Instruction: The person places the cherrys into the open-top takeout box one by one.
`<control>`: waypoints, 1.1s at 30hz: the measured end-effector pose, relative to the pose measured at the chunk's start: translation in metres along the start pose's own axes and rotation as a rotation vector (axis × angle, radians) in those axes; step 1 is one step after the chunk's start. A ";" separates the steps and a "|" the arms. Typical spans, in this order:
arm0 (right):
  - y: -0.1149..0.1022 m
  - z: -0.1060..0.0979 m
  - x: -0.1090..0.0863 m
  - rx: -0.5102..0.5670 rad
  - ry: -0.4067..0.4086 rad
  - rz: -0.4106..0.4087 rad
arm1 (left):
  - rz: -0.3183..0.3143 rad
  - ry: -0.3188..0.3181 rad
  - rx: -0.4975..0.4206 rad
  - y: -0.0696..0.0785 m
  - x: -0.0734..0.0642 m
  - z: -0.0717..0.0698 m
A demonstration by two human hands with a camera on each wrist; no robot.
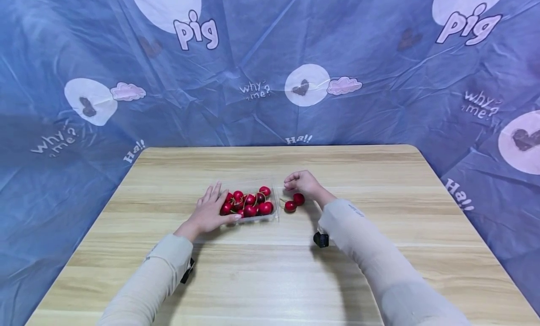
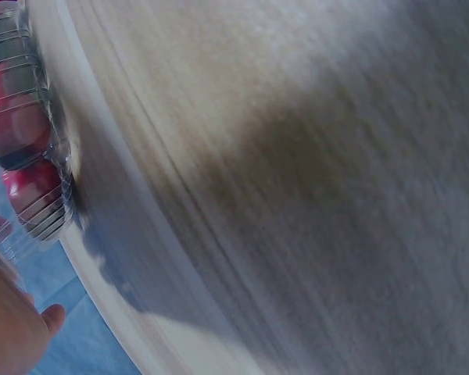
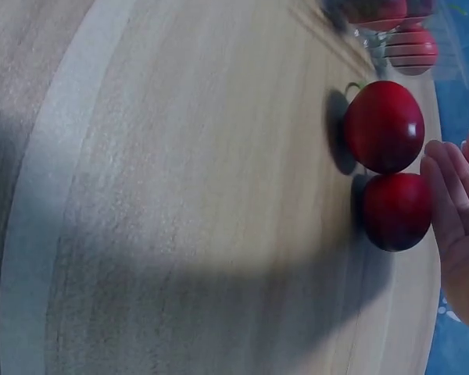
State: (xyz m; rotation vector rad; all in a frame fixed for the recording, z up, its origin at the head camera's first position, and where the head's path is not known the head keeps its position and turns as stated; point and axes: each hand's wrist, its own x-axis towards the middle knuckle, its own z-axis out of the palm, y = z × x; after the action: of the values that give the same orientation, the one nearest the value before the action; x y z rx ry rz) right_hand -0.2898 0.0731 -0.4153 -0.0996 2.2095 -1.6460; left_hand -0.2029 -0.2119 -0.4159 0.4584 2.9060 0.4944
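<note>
A clear plastic box (image 1: 276, 213) full of red cherries (image 1: 250, 210) sits on the table. At its left end my left hand (image 1: 207, 213) rests with fingers straight and spread, the thumb along the near wall. Two loose cherries (image 1: 298, 199) lie side by side just right of the box, one with a green stem. Beyond them is my right hand (image 1: 304, 183), its fingers pointing left toward the box. In the right wrist view, the fingers (image 3: 447, 183) look relaxed and extended close beside the pair of cherries (image 3: 384, 126), and no cherry shows in them.
The light wood table (image 1: 261, 279) carries the box and the loose cherries. Behind it hangs a blue printed cloth (image 1: 236, 115), which also runs along both sides. A black wrist camera (image 1: 321, 240) shows below the right cuff.
</note>
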 end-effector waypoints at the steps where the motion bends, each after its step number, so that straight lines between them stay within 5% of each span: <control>1: 0.001 0.000 0.000 -0.010 -0.005 0.000 | 0.000 0.000 -0.001 0.000 0.000 0.000; 8: 0.005 -0.002 -0.002 -0.145 -0.074 0.000 | 0.000 0.011 0.004 0.003 -0.001 0.003; 25: 0.014 -0.008 -0.009 -0.238 -0.227 -0.008 | -0.004 0.012 -0.011 0.003 -0.002 0.005; 33: 0.017 -0.009 -0.013 -0.206 -0.232 -0.009 | -0.011 0.009 0.000 0.004 -0.003 0.007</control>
State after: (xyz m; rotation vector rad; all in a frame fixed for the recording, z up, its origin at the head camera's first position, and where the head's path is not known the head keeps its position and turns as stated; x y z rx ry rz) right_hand -0.2783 0.0896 -0.4256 -0.3382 2.1926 -1.3323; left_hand -0.1976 -0.2069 -0.4204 0.4409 2.9157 0.4967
